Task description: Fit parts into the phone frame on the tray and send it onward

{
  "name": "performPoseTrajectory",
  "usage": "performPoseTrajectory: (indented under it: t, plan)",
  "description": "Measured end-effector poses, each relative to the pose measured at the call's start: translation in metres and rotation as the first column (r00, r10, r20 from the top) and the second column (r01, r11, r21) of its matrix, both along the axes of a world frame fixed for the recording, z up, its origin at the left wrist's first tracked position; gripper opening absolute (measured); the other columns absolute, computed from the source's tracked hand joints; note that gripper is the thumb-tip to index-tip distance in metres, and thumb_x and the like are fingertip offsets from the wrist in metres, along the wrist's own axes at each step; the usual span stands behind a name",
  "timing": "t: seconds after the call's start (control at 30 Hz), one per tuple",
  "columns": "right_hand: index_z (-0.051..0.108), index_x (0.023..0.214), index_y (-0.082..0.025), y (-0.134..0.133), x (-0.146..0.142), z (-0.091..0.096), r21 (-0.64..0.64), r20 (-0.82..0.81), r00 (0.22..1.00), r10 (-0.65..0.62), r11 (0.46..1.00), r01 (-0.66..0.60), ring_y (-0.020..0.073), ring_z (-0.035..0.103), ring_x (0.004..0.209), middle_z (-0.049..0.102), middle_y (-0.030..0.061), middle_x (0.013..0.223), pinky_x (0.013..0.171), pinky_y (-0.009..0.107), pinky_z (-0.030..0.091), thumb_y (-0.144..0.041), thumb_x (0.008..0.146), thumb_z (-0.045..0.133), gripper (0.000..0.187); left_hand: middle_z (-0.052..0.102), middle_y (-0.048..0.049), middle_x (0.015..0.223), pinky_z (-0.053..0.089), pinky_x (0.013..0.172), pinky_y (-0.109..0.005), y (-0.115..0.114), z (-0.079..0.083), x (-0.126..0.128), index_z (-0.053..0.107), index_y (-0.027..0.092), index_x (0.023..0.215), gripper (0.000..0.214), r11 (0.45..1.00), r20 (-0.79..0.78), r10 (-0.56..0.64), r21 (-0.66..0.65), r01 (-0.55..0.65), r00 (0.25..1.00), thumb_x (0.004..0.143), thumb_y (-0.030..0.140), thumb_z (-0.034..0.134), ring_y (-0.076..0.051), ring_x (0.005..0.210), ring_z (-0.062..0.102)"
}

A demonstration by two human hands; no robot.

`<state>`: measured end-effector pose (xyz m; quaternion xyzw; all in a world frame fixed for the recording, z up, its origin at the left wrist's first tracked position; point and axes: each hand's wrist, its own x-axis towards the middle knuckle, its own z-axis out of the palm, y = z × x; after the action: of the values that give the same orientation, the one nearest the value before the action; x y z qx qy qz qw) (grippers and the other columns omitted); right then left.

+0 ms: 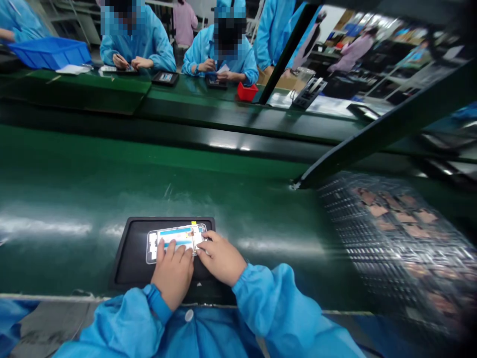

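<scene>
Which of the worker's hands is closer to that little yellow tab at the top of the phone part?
The right. The right hand has its fingers at the part's right end, just below the yellow tab. The left hand presses the phone part lower down, left of the tab.

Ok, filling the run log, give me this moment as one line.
left hand: fingers on phone frame | right hand: fingertips at frame's right end | frame in black tray | tray on green belt

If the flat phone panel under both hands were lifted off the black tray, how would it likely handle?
The phone panel looks thin and flat, so probably light and fairly stiff, though likely fragile if flexed. Its glossy face suggests it may slip on the black tray. The left hand and right hand both press on it with their fingertips, which hints at delicate handling.
</scene>
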<state>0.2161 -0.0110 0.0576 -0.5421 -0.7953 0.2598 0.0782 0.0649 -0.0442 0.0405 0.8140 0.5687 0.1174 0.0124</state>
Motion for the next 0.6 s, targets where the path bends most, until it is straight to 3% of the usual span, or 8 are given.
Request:
performPoseTrajectory:
  t: [0.17, 0.3, 0.43, 0.6]
  plan:
    - [0.063, 0.091, -0.024, 0.0, 0.001, 0.003, -0.021, 0.046, 0.999, 0.026, 0.999, -0.025, 0.0157, 0.052, 0.094, 0.049, 0.0028, 0.117, 0.084, 0.028, 0.039, -0.028, 0.084, 0.042, 0.023, 0.063, -0.0049, 0.086, 0.021, 0.097, -0.054, 0.001, -0.002, 0.002, 0.063, 0.018, 0.086, 0.021, 0.995, 0.06, 0.006, 0.097, -0.012, 0.998, 0.081, 0.021, 0.043, -0.026, 0.099, 0.049]
    - [0.061, 0.092, -0.024, -0.008, 0.003, 0.009, 0.064, 0.165, 0.98, 0.108, 0.991, -0.12, 0.0181, 0.052, 0.09, 0.052, 0.002, 0.115, 0.078, 0.031, 0.04, -0.029, 0.087, 0.037, 0.025, 0.062, -0.003, 0.077, 0.022, 0.097, -0.054, -0.002, -0.002, 0.001, 0.061, 0.017, 0.082, 0.019, 0.993, 0.108, -0.053, 0.113, 0.04, 0.993, 0.081, 0.016, 0.043, -0.024, 0.094, 0.051]
    - [0.06, 0.091, -0.026, -0.013, 0.004, 0.012, 0.138, 0.283, 0.948, 0.143, 0.972, -0.188, 0.0178, 0.051, 0.075, 0.058, 0.0021, 0.103, 0.062, 0.029, 0.04, -0.031, 0.088, 0.035, 0.026, 0.06, -0.0018, 0.07, 0.028, 0.097, -0.049, -0.004, -0.005, -0.004, 0.059, 0.016, 0.081, 0.019, 0.986, 0.166, -0.126, 0.13, 0.105, 0.978, 0.082, 0.015, 0.041, -0.02, 0.086, 0.052]
    - [0.059, 0.088, -0.027, -0.014, 0.003, 0.011, 0.17, 0.31, 0.94, 0.139, 0.965, -0.199, 0.0171, 0.049, 0.072, 0.058, 0.0014, 0.098, 0.057, 0.028, 0.037, -0.031, 0.086, 0.038, 0.021, 0.057, -0.0022, 0.072, 0.035, 0.093, -0.042, -0.003, -0.008, -0.006, 0.058, 0.016, 0.086, 0.013, 0.972, 0.188, -0.16, 0.2, 0.122, 0.969, 0.08, 0.015, 0.046, -0.019, 0.087, 0.049]
